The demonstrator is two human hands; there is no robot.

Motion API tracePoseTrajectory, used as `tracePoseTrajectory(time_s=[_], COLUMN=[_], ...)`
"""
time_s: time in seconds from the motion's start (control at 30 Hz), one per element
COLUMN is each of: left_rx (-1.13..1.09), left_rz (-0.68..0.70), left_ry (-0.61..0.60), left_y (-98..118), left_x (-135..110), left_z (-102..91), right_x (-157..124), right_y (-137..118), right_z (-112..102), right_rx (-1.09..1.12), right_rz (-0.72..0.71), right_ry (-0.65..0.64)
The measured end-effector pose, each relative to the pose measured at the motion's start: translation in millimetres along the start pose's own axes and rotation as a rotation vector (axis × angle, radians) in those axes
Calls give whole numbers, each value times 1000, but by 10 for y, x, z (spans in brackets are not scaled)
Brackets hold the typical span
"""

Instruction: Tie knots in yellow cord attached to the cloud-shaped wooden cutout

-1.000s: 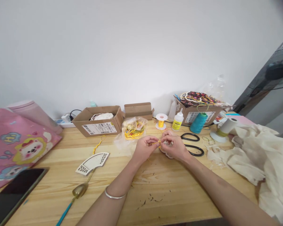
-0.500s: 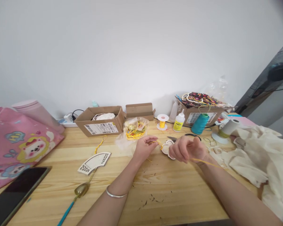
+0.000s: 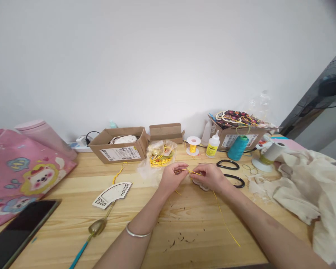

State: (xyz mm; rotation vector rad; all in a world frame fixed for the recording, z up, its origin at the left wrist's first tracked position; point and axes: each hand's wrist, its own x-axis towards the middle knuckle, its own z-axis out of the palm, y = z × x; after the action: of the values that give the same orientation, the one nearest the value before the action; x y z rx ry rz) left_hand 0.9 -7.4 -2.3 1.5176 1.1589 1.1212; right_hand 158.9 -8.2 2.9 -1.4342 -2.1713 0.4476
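Observation:
My left hand and my right hand meet over the middle of the wooden table. Both pinch a thin yellow cord stretched between them. The cord's loose end trails down the table toward me, past my right forearm. A small pale wooden piece lies under my right fingers, mostly hidden. A silver bangle circles my left wrist.
Black scissors, a teal thread cone, a glue bottle and a yellow spool stand behind my hands. Cardboard boxes line the wall. A fan-shaped wooden cutout, a phone, a pink bag and cream cloth lie around.
My right hand pulled away to the right, drawing the cord out, then came back to my left hand. The cord's long end now lies across the table.

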Motion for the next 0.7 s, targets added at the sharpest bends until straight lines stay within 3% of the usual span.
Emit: tracePoseTrajectory(time_s=[0.3,0.53,0.7], left_rx=[91,180,183], left_rz=[-9,-41,-56], left_ry=[-109,-55,-105], left_y=[-20,-33,-10], left_x=[0,-3,-20], left_z=[2,1,-4], right_x=[-2,16,4], right_y=[41,49,33], right_z=[20,-14,-45], right_rx=[24,71,150], right_rz=[-101,-74,-98], right_ry=[9,-40,-54])
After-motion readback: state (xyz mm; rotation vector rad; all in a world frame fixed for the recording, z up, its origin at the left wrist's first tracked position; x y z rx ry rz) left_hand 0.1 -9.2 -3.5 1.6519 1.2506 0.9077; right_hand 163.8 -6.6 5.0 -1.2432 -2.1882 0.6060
